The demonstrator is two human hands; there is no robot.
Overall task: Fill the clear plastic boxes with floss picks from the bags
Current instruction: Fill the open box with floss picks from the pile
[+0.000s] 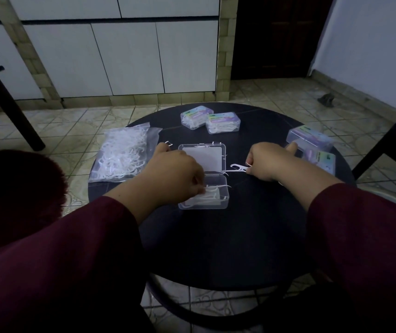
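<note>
Half-filled open box (212, 197) (clear, hinged)

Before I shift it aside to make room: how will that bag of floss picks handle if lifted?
The bag of floss picks looks thin, soft plastic, so it would probably sag. Its loose contents would likely shift and bunch. It seems light.

2 arms enter from the bottom corners, each in a long dark maroon sleeve (76, 248) of soft, plain fabric with no print or buttons showing. The cuffs end just short of the wrists, leaving the left hand (173, 171) and right hand (267, 161) bare, without rings, watch or gloves.
</note>
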